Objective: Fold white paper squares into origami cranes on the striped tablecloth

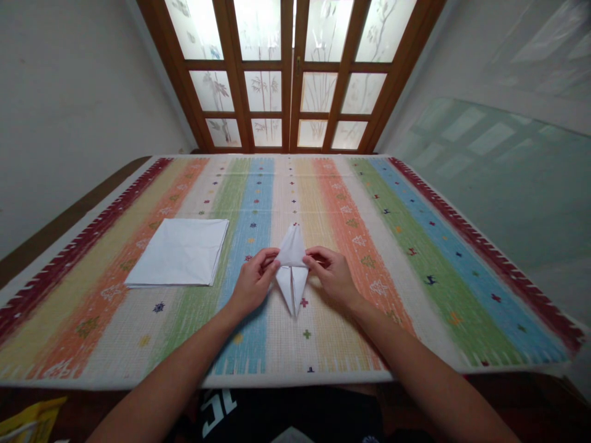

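Note:
A white sheet of paper (292, 247), folded into a narrow diamond, stands between my two hands over the middle of the table. Its lower half shows two pointed flaps with a slit down the centre, and a crease crosses it at the widest part. My left hand (253, 278) pinches the left corner between thumb and fingers. On the opposite corner, my right hand (333, 274) grips the paper the same way. Left of my left hand lies a stack of square white paper (180, 251).
A striped tablecloth (392, 295) with small printed figures covers the table. Beyond its far edge is a wooden door with glass panes (263, 89). A pale glass panel (498, 178) leans at the right wall. Something yellow (34, 421) is at the lower left.

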`<state>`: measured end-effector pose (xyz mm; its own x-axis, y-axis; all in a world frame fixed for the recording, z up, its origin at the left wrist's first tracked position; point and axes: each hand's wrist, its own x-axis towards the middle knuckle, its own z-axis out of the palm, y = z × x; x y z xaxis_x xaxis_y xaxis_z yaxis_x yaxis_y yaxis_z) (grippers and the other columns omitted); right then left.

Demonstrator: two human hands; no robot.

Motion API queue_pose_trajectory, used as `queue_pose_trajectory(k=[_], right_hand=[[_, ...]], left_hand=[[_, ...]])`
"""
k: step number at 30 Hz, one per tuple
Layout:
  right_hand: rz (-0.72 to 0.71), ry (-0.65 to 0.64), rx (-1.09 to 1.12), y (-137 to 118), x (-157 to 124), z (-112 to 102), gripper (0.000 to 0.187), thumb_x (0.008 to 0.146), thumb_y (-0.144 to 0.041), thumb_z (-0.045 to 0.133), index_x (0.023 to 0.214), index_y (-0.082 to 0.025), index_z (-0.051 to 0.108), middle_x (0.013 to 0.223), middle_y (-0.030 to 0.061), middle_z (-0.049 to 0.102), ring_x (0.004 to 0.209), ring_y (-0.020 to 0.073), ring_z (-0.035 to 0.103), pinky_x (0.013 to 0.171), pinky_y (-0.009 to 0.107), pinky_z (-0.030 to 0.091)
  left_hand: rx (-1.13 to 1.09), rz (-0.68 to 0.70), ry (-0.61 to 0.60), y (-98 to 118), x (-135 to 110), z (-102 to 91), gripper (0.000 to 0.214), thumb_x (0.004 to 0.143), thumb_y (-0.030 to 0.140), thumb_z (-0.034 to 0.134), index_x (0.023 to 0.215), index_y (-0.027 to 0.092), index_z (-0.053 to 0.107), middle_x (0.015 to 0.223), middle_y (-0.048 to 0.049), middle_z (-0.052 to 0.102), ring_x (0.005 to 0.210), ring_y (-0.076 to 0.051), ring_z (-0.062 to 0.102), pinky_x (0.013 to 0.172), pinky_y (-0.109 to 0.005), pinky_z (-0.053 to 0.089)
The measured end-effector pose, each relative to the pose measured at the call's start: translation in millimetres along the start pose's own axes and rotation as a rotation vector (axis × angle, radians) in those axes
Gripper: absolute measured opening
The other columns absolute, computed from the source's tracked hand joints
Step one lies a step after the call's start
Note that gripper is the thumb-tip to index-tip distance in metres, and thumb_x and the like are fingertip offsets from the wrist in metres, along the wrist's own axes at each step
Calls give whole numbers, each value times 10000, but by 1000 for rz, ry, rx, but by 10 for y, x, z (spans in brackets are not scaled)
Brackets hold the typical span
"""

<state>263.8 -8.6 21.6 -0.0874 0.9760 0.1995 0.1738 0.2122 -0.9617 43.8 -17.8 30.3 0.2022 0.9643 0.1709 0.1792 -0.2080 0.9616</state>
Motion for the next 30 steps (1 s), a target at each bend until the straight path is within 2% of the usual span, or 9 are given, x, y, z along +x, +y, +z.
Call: queue_pose_trajectory(k=[3, 8, 12, 14, 16, 18, 22, 26, 30], right_hand=[[-13, -15, 3, -3, 3, -3, 323, 925, -531, 746, 897, -209, 759, 871, 65, 764, 780, 213, 719, 712, 343, 600], [-3, -86, 101, -8, 5, -8, 331, 805, -523, 863, 866, -220, 745, 949, 62, 755, 815, 204, 714, 732, 335, 608], [-41, -94, 28, -32, 12, -24, 263, 892, -466, 786, 829, -214, 750, 937, 73, 745, 845, 204, 698, 732, 324, 577], [-50, -87, -28, -34, 14, -24, 259, 922, -450, 751, 828, -209, 736, 902, 67, 733, 822, 198, 682, 716, 314, 556], [-40, -75, -47, -21, 13, -11, 242, 929, -431, 740, 839, -209, 710, 868, 51, 716, 792, 189, 667, 705, 305, 540], [-28, -44, -23, 1, 13, 10, 211, 908, -405, 763, 877, -216, 674, 849, 27, 694, 759, 174, 649, 688, 291, 527], [-45, -11, 22, 18, 13, 41, 197, 878, -343, 782, 903, -237, 618, 850, 3, 673, 744, 162, 634, 678, 277, 522], [-90, -90, -22, -21, 2, 33, 49, 931, -279, 707, 947, -233, 714, 950, 46, 741, 858, 189, 699, 745, 309, 560], [-160, -133, -93, -31, -10, 20, 147, 976, -263, 664, 1021, -235, 800, 1042, 85, 798, 962, 213, 739, 821, 345, 582]], left_hand=[[-5, -29, 2, -5, 5, 3, 310, 1011, 423, 609, 1187, 176, 670, 984, -88, 789, 823, -206, 726, 785, -316, 567], [-26, -38, 18, -12, 1, 6, 307, 1014, 412, 604, 1215, 182, 629, 952, -75, 791, 801, -197, 717, 717, -284, 522], [-5, 3, 20, -8, -22, 11, 299, 1035, 362, 565, 1291, 208, 566, 956, -46, 782, 741, -159, 680, 659, -245, 470], [107, 73, 27, 8, -26, 2, 197, 1032, 313, 551, 1176, 207, 635, 940, -39, 769, 732, -149, 654, 673, -249, 464], [223, 148, 12, 28, -23, -9, 187, 1029, 267, 532, 1044, 197, 704, 920, -41, 761, 739, -150, 639, 709, -263, 472], [270, 175, -8, 43, -21, -13, 229, 1028, 243, 523, 1033, 188, 746, 902, -42, 761, 734, -152, 636, 722, -272, 482], [254, 134, -7, 44, -30, 3, 205, 1007, 254, 599, 1077, 171, 773, 859, -35, 760, 655, -134, 594, 647, -252, 458], [229, 113, 19, 25, -36, 15, 193, 989, 253, 626, 1053, 173, 790, 839, -32, 758, 615, -120, 552, 610, -241, 429], [225, 92, 25, 21, -25, 10, 195, 968, 251, 633, 1018, 175, 806, 824, -33, 752, 588, -113, 510, 582, -241, 398]])
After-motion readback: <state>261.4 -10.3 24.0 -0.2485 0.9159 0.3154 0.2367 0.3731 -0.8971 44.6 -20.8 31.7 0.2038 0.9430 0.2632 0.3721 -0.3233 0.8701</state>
